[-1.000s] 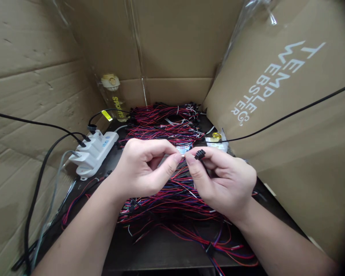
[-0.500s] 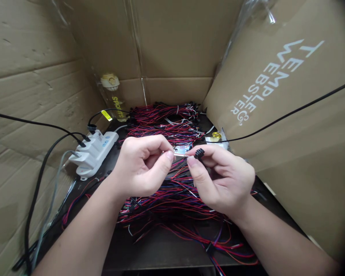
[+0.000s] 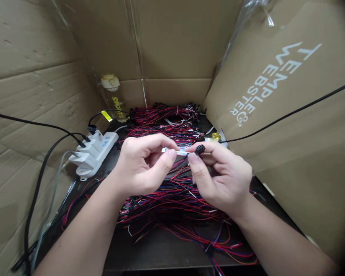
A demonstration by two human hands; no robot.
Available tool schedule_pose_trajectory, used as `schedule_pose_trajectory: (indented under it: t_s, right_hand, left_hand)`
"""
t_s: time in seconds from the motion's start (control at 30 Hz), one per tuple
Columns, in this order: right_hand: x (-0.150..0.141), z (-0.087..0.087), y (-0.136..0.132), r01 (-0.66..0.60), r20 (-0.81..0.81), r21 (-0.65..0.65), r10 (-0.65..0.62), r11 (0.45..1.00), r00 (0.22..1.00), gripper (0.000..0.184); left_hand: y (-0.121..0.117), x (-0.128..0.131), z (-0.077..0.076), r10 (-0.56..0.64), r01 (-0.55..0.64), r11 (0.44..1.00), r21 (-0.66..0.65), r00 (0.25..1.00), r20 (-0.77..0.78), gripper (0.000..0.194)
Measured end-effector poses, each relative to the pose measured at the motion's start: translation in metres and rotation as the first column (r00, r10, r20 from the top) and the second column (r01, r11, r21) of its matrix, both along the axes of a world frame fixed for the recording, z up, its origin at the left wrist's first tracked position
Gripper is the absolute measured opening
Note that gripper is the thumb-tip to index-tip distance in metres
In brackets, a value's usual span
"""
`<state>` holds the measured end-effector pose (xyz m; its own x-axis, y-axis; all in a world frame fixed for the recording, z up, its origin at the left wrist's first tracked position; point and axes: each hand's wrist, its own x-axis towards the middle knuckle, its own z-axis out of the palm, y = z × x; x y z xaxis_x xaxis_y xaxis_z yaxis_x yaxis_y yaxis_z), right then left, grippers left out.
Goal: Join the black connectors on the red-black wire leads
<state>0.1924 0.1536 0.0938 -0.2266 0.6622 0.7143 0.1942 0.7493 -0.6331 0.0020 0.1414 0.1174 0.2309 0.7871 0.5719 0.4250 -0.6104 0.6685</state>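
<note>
My left hand (image 3: 148,166) pinches a thin white sleeve (image 3: 182,153) between thumb and forefinger. It lies roughly level, its right end touching or almost touching the fingertips of my right hand (image 3: 222,174). That hand is closed too, with a small black connector (image 3: 200,149) sticking up beside its forefinger. A wire seems to run between its thumb and forefinger towards the sleeve, but the fingers hide most of it. Below both hands spreads a loose bundle of red, blue and black wires (image 3: 166,203).
Behind the hands lie more wire bundles (image 3: 161,115). A white power strip (image 3: 96,153) with plugged-in cables is at left, near a clear bottle (image 3: 112,96). A yellow roll (image 3: 216,136) sits at right. Cardboard walls (image 3: 178,42) enclose the table, and a black cable (image 3: 290,111) crosses the right side.
My left fingertips have shifted slightly right, and the gap to my right fingertips is narrower. The white sleeve now reaches closer to the right thumb. The black connector stays beside the right forefinger.
</note>
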Motion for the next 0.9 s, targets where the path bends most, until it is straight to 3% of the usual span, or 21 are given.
schedule_pose_trajectory:
  t_s: [0.13,0.23,0.33,0.43,0.5,0.57,0.7,0.77,0.9]
  right_hand:
    - [0.010,0.015,0.004,0.041,0.011,0.081,-0.042,0.996,0.999,0.009]
    - [0.019,0.030,0.005,0.229,-0.064,0.168,-0.221,0.959,0.973,0.013]
    - [0.023,0.041,0.009,0.385,-0.261,0.170,-0.335,0.907,0.905,0.014]
    - [0.026,0.046,0.024,0.384,-0.482,0.240,-0.234,0.891,0.844,0.021]
    - [0.029,0.046,0.037,0.336,-0.511,0.232,-0.180,0.913,0.840,0.024]
    - [0.033,0.045,0.047,0.263,-0.528,0.133,-0.156,0.956,0.835,0.023]
    - [0.044,0.044,0.061,0.210,-0.640,0.008,-0.156,0.978,0.752,0.019]
    - [0.051,0.044,0.066,0.187,-0.686,-0.059,-0.176,0.981,0.706,0.016]
    - [0.061,0.044,0.076,0.073,-0.785,-0.215,-0.217,0.974,0.581,0.009]
  left_hand:
    - [0.005,-0.003,-0.002,-0.062,0.062,0.998,-0.020,0.998,-0.002,0.033]
    - [0.008,-0.004,-0.003,-0.090,0.090,0.996,-0.005,0.995,-0.036,0.038]
    - [0.008,-0.005,-0.002,-0.062,0.068,0.997,0.026,0.980,-0.191,0.045]
    - [0.008,-0.007,-0.005,-0.061,0.064,0.998,-0.004,0.939,-0.337,0.070]
    - [0.010,-0.008,-0.009,-0.118,0.077,0.990,-0.118,0.913,-0.390,0.083]
    - [0.013,-0.008,-0.013,-0.199,0.095,0.960,-0.262,0.891,-0.407,0.075]
    - [0.021,-0.010,-0.012,-0.340,0.127,0.827,-0.547,0.889,-0.307,0.026]
    - [0.024,-0.017,-0.007,-0.321,0.124,0.789,-0.602,0.919,-0.231,0.028]
    - [0.028,-0.045,0.004,-0.145,0.035,0.780,-0.625,0.981,-0.126,0.032]
